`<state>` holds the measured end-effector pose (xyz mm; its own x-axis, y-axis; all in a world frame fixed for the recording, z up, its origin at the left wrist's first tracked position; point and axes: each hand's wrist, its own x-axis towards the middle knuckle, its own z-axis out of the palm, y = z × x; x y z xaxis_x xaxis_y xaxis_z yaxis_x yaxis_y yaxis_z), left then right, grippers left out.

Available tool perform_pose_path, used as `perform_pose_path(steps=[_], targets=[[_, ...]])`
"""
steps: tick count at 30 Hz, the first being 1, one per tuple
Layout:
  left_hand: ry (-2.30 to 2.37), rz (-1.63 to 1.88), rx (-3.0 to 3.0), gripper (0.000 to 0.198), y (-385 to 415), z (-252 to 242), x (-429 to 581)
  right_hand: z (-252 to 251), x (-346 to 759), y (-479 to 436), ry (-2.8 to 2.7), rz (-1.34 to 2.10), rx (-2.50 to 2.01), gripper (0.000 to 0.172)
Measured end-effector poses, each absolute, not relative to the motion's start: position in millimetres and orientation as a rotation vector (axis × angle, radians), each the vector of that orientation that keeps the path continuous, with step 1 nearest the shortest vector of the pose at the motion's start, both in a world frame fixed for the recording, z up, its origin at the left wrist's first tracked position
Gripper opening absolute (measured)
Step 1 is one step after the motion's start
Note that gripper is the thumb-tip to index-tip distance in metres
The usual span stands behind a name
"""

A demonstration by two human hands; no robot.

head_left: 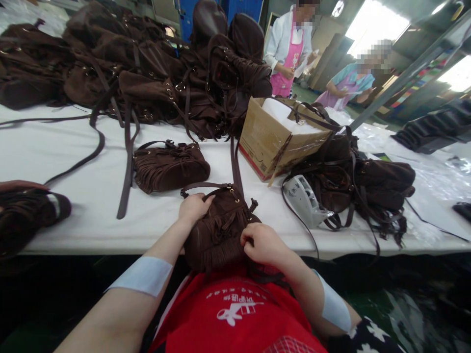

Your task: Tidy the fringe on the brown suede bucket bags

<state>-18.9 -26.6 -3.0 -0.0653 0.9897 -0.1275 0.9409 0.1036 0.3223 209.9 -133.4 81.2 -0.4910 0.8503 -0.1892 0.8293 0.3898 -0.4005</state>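
Observation:
A dark brown fringed handbag (217, 235) rests at the table's front edge, close against my red apron. My left hand (195, 208) grips its upper left side near the handle, the thumb lying over the rim. On the bag's right side, my right hand (263, 242) is closed with fingers curled at the fringe; what the fingertips pinch is hidden. Brass eyelets and a tasselled drawstring show along the bag's top. Just beyond it lies a second fringed brown bag (171, 166) on its side.
A big heap of brown bags (147, 68) covers the table's back left. A cardboard box (265, 137) stands right of centre, with a grey tape dispenser (305, 198) and more bags (382, 181) beside it. Two people in pink aprons (294, 54) stand beyond the table.

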Motion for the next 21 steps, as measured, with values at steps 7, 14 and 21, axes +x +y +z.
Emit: perform_pose_path(steps=[7,14,21], targets=[[2.077,0.211,1.875,0.063,-25.3,-4.0,-18.4,68.7,222.7,-132.6,-2.276,0.883,-1.825,0.025],[2.079,0.226,1.873,0.061,-25.5,-3.1,-18.8,79.2,221.6,-134.2,-2.369,1.11,-1.476,0.013],[2.086,0.219,1.875,0.06,-25.6,-2.8,-18.2,67.0,184.8,-92.9,-2.527,0.485,-1.508,0.045]])
